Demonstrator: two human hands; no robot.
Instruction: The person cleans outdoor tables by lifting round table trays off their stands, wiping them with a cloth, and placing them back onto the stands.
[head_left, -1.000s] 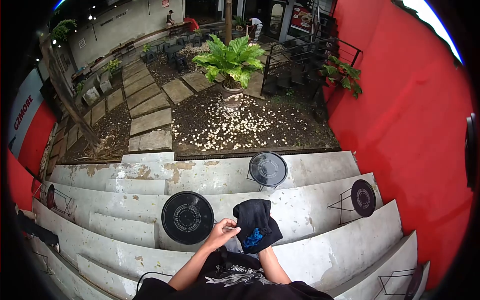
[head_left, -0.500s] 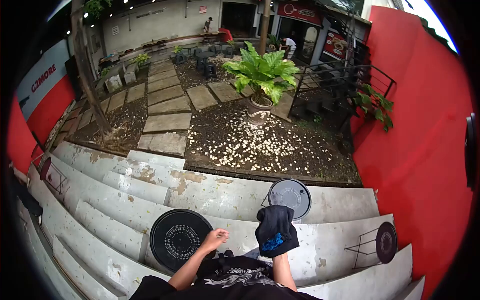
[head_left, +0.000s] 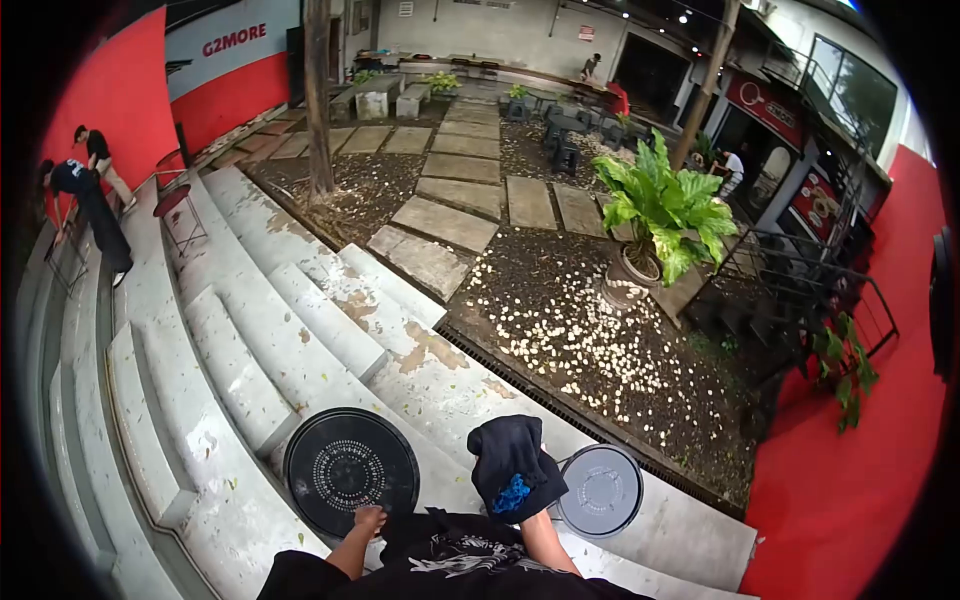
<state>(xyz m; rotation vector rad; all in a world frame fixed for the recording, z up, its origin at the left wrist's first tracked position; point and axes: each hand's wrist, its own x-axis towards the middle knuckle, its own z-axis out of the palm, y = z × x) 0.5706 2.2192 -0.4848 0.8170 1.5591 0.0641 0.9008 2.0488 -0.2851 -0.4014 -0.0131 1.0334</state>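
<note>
A small round black table (head_left: 350,465) stands on the steps in front of me, with a ring of pale dots on its top. At its near rim is my left hand (head_left: 370,518), its fingers curled closed against the edge. A dark cloth (head_left: 508,448) is draped over my right hand and hides the fingers. Bunched on the lower part of that cloth is a bright blue piece of material (head_left: 512,494). Just right of the cloth stands a second round table (head_left: 601,490) with a shiny grey top.
Pale concrete steps (head_left: 240,345) run to the left, with a dark red round table (head_left: 172,201) farther along. Two people (head_left: 88,185) bend there. Beyond the steps are a potted plant (head_left: 665,205), white pebbles and paving slabs. A red wall (head_left: 850,470) closes the right side.
My view has turned left, bringing the two people into sight. My left hand has moved down to the near rim of the black table, fingers now curled. The cloth stays on my right hand.
</note>
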